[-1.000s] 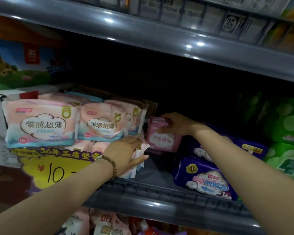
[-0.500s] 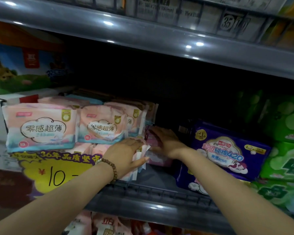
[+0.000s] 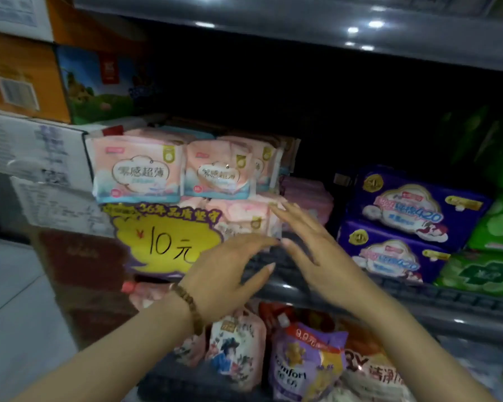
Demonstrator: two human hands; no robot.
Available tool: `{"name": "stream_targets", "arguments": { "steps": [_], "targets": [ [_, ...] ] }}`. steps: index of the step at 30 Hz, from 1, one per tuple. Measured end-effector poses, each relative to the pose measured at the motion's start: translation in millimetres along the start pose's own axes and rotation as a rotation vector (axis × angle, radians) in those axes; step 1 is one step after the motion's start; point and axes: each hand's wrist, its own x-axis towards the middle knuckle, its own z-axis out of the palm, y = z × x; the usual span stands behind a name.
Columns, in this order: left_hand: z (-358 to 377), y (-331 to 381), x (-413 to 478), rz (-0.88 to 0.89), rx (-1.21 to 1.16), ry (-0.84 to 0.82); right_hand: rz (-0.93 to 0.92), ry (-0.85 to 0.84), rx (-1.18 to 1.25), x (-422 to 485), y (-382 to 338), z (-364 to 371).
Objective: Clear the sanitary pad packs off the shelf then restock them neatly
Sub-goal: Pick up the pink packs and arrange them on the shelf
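Our left hand (image 3: 224,274) and right hand (image 3: 311,248) hover close together before the shelf (image 3: 418,300), fingers straight and spread, gripping nothing; motion blur keeps us from telling whether the right fingertips (image 3: 278,206) touch the packs behind them. The pink pad packs (image 3: 137,169) stand in a row on the shelf's left part, over a lower pink row (image 3: 244,216) partly hidden by a yellow price sign (image 3: 163,242). A mauve pack (image 3: 305,195) sits just beside them, with purple packs (image 3: 413,204) stacked further right. A bead bracelet (image 3: 189,303) circles our left wrist.
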Motion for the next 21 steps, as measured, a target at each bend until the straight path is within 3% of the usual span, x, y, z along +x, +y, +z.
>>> {"name": "stream_targets", "arguments": {
  "steps": [3, 6, 9, 13, 17, 21],
  "targets": [
    [6.7, -25.6, -67.7, -0.073, -0.055, -0.021, -0.021, -0.016, 0.094, -44.6, -30.2, 47.1],
    [15.7, -73.8, -141.7, -0.294, -0.050, -0.074, -0.013, -0.080, 0.176, -65.2, -47.7, 111.1],
    [21.4, -122.1, -205.3, -0.587, 0.022, -0.254, 0.014, -0.309, 0.208, -72.1, -59.0, 189.9],
    [33.0, -177.4, -274.3, -0.934, 0.045, -0.441, -0.005, -0.684, -0.044, -63.4, -62.7, 291.5],
    [50.9, -218.1, -322.4, -1.225, -0.103, -0.467, 0.278, -0.833, 0.157, -51.0, -67.8, 365.8],
    [76.3, -250.7, -350.4, -1.520, -0.332, -0.400, 0.688, -0.779, 0.485, -49.4, -71.3, 413.9]
  ]
}}
